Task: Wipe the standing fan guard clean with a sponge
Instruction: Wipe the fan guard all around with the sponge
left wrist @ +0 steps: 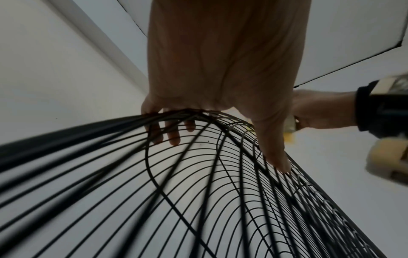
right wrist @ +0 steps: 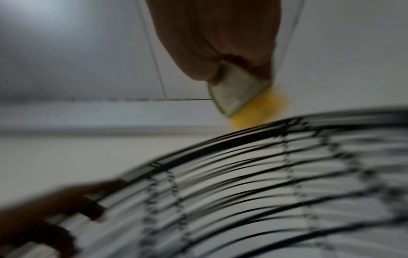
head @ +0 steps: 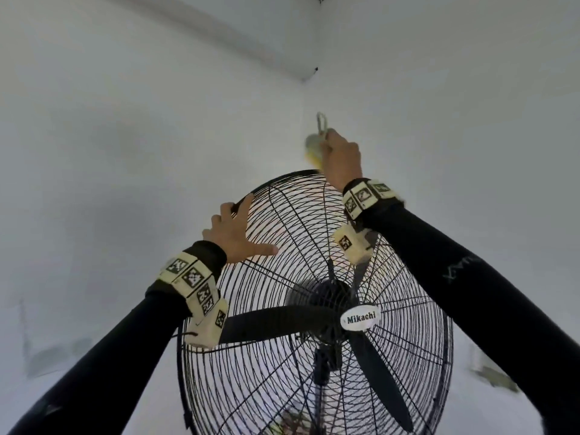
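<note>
We see the black wire fan guard (head: 405, 356) of the standing fan in front of a white wall (head: 125, 152), its top rim up near both hands, with the "Mikachi" hub badge (head: 359, 318) at its centre. Our left hand (head: 233, 233) grips the upper left rim, fingers (left wrist: 173, 137) hooked over the wires and thumb lying along the front. Our right hand (head: 342, 158) is closed around the yellow sponge (right wrist: 260, 106) with its grey-green pad, holding it just at the top of the guard; whether it touches the wire we cannot tell
</note>
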Motion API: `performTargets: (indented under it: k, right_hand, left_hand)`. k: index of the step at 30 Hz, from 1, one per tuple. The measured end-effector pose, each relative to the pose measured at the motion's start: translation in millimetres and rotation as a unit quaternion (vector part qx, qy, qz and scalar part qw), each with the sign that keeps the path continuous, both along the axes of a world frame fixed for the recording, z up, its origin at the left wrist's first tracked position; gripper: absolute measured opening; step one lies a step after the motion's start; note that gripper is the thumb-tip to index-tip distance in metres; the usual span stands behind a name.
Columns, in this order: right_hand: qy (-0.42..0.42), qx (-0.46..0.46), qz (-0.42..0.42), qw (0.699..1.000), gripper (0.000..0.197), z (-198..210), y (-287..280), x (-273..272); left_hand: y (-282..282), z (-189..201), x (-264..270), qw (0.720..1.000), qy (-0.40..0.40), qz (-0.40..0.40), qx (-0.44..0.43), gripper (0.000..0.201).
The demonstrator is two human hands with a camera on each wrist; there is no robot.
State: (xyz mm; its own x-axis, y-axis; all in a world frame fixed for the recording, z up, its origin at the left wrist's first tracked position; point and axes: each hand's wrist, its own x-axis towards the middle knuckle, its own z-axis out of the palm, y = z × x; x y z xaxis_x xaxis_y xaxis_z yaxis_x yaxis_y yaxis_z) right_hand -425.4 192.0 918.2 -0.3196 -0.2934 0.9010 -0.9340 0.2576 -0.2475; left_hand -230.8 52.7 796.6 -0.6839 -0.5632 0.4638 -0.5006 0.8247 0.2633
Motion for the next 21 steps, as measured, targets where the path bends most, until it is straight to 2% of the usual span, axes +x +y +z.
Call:
performTargets:
  k: [2, 3, 5, 7, 9, 10, 11, 13, 14, 16, 17, 19, 21]
  right_hand:
    - [-0.018, 0.06, -0.101, 0.993, 0.03, -6, 0, -3]
    - [0.007, 0.105, -0.109, 0.988, 0.033, -11, -2, 5]
    - [0.094, 0.167, -0.046, 0.98, 0.037, -23, -8, 26]
    - [0.144, 0.188, 0.096, 0.967, 0.037, -30, -9, 43]
    - [0.134, 0.154, 0.18, 0.962, 0.038, -24, -8, 41]
    - [0.098, 0.115, 0.175, 0.973, 0.04, -17, -6, 34]
    - [0.049, 0.075, 0.137, 0.986, 0.043, -12, -4, 25]
    - [-0.014, 0.047, -0.016, 0.999, 0.042, -8, 2, 9]
    - [-0.013, 0.076, -0.078, 0.994, 0.041, -10, 2, 5]
    - [0.044, 0.164, -0.102, 0.98, 0.04, -18, -2, 11]
    - [0.087, 0.189, -0.07, 0.976, 0.038, -22, -5, 19]
    - [0.143, 0.196, 0.057, 0.968, 0.033, -28, -9, 36]
    - [0.133, 0.16, 0.184, 0.961, 0.036, -29, -4, 48]
  left_hand:
    - [0, -2, -2, 1.0, 0.002, 0.01, -0.01, 0.134]
    - [0, -2, -2, 1.0, 0.005, 0.013, -0.013, 0.135]
    - [0, -2, -4, 1.0, 0.01, 0.016, -0.012, 0.135]
    - [0, -2, -5, 1.0, 0.013, 0.011, -0.007, 0.134]
    - [0, -1, -4, 1.0, 0.017, 0.005, -0.007, 0.134]
    - [0, -1, -4, 1.0, 0.019, 0.003, -0.006, 0.134]
    - [0, -1, -3, 1.0, 0.02, 0.002, -0.006, 0.134]
    - [1, -2, -2, 1.0, 0.024, 0.003, -0.004, 0.134]
    - [1, -2, -2, 1.0, 0.026, 0.003, -0.003, 0.134]
    - [2, -3, -4, 1.0, 0.029, 0.005, -0.001, 0.133]
    - [1, -3, -4, 0.999, 0.031, 0.007, 0.0, 0.133]
    - [0, -3, -6, 0.999, 0.037, 0.006, 0.003, 0.133]
    - [-1, -5, -5, 0.999, 0.045, -0.002, 0.001, 0.133]
